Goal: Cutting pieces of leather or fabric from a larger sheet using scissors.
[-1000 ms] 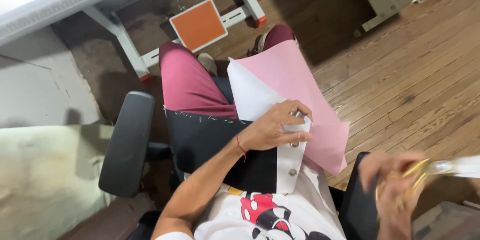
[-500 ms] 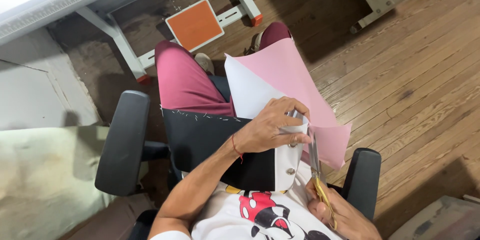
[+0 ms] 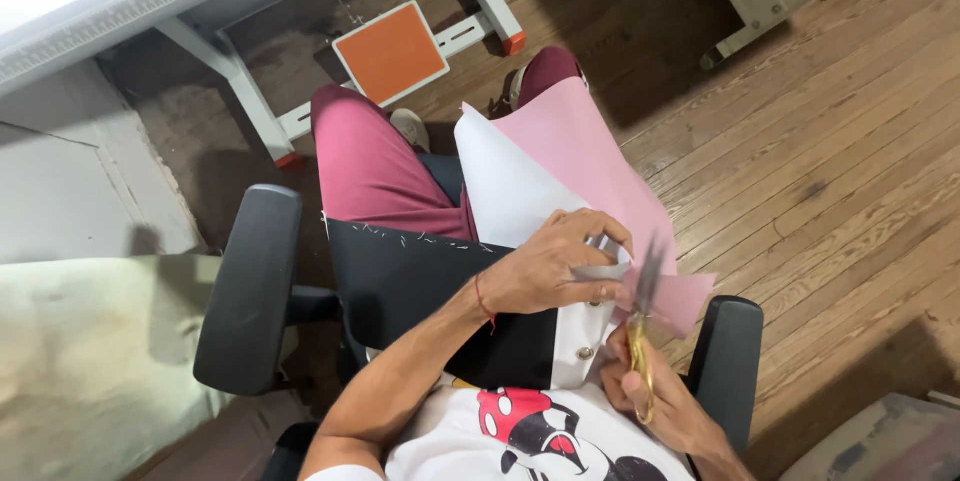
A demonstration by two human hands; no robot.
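Both hands busy: left (image 3: 555, 271) pinches pink paper (image 3: 585, 156), right (image 3: 665, 406) grips scissors (image 3: 640, 341), blades up.

I see matt pink paper (image 3: 590, 156) with a white underside, pinched by my left hand (image 3: 555, 271). My right hand (image 3: 665, 406) grips scissors (image 3: 640, 341) with glossy gold-coloured metal handles; the blades blur. Black cloth (image 3: 420, 291) on my lap looks matt, stitched with white thread. The chair armrests (image 3: 250, 286) seem smooth dull plastic. The floor (image 3: 830, 141) is worn, grainy wood planks.
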